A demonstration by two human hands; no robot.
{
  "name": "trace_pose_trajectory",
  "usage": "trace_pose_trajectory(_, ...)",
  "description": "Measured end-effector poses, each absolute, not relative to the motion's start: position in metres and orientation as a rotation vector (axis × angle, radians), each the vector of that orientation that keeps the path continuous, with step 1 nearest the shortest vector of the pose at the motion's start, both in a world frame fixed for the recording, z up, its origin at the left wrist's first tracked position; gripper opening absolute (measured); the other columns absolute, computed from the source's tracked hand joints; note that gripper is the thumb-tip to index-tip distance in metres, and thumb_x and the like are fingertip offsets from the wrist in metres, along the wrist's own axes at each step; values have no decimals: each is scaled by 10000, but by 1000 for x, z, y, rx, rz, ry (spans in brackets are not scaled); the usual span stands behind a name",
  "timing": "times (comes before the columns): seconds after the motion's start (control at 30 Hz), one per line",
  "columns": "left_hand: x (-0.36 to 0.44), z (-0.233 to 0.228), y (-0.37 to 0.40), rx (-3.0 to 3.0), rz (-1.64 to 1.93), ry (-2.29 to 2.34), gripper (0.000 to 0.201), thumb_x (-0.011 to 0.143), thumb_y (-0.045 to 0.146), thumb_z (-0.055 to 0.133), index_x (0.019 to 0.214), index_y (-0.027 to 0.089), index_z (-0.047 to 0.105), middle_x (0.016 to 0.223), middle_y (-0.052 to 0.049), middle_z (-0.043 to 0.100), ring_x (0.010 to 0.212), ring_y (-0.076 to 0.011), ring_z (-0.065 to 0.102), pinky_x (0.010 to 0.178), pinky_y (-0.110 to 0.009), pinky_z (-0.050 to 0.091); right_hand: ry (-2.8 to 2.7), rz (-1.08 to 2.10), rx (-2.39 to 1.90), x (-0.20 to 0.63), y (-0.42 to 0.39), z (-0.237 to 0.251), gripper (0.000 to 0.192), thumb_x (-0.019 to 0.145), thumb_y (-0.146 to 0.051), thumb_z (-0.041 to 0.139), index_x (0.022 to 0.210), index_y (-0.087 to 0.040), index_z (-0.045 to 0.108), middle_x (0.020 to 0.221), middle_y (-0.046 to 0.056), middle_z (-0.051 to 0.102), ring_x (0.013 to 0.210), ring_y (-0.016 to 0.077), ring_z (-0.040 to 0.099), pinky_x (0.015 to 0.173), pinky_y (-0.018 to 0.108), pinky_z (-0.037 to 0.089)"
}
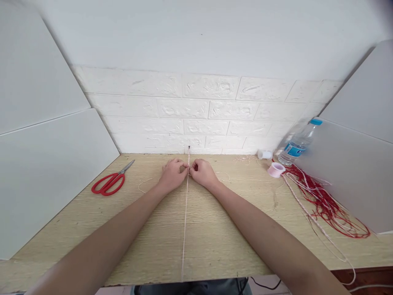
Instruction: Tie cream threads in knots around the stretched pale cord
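Note:
A pale pink cord (pixel 185 217) runs taut from a small dark nail (pixel 189 146) at the foot of the wall to the table's front edge. Its far stretch near the nail looks knotted or braided. My left hand (pixel 174 174) is closed in a pinch just left of the cord, my right hand (pixel 202 172) in a pinch just right of it. Their fingertips nearly meet at the end of the knotted part. A thin thread passes through both hands; its loose end (pixel 141 186) curls out on the left, and another loop lies beyond my right wrist. The fingers partly hide the thread.
Red-handled scissors (pixel 112 180) lie at left. At right stand a pink spool (pixel 276 169), a white spool (pixel 264 154) and a water bottle (pixel 296 145), near a heap of red and pink cords (pixel 328 205). White panels (pixel 58 164) flank the wooden table (pixel 147 246).

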State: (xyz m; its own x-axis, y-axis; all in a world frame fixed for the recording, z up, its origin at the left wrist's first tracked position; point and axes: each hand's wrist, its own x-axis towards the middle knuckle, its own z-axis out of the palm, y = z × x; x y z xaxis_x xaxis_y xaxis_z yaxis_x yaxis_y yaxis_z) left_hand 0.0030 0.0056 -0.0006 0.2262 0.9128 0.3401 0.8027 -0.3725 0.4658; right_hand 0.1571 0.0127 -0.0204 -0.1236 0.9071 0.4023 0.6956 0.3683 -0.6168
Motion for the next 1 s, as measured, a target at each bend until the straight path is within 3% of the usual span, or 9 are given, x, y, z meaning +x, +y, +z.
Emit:
trace_pose_trajectory(0.23, 3, 3, -2, 2318, 912, 1793, 175, 830, 307, 509, 751, 204, 627, 956, -57, 668, 993, -240, 544, 872, -394, 325, -1939, 300, -1512, 170, 10, -12, 74, 739, -194, 563, 694, -185, 504, 743, 43, 575, 672, 148, 490, 614, 262, 347)
trace_pose_trajectory(0.47, -5, 13, 0, 2471, 865, 1937, 185, 796, 292, 505, 667, 193, 593, 864, -81, 655, 925, -267, 535, 861, -447, 283, -1867, 357, -1616, 204, 3, 6, 63, 707, -172, 558, 681, -194, 505, 687, 31, 591, 599, 143, 481, 531, 258, 294)
trace_pose_trajectory(0.6, -11, 23, 3, 2448, 874, 1945, 174, 775, 281, 508, 642, 196, 579, 850, -78, 661, 903, -269, 533, 845, -451, 281, -1551, 491, -1635, 239, 3, 17, 44, 690, -198, 587, 670, -191, 550, 613, 7, 578, 554, 128, 478, 510, 244, 300)
trace_pose_trajectory(0.73, -20, 29, 3, 2344, 842, 1914, 159, 751, 296, 531, 635, 197, 576, 823, -59, 672, 828, -238, 544, 816, -423, 296, -1142, 749, -1557, 271, 5, 21, 183, 744, -347, 577, 671, -181, 557, 609, 23, 582, 457, 99, 425, 438, 240, 276)
trace_pose_trajectory(0.87, -31, 30, -2, 2164, 856, 1967, 163, 741, 310, 531, 638, 199, 590, 753, -43, 665, 750, -217, 543, 751, -375, 319, -978, 772, -1531, 286, 9, 13, 240, 788, -424, 515, 741, -189, 532, 547, -21, 477, 394, 83, 346, 392, 238, 241)
trace_pose_trajectory(1.0, -36, 30, -11, 1897, 887, 1845, 193, 752, 340, 521, 643, 197, 590, 655, -6, 608, 632, -164, 510, 613, -294, 326, -919, 704, -1534, 284, 9, 5, 248, 798, -369, 485, 977, -197, 477, 582, -49, 438, 431, 113, 404, 405, 242, 306)
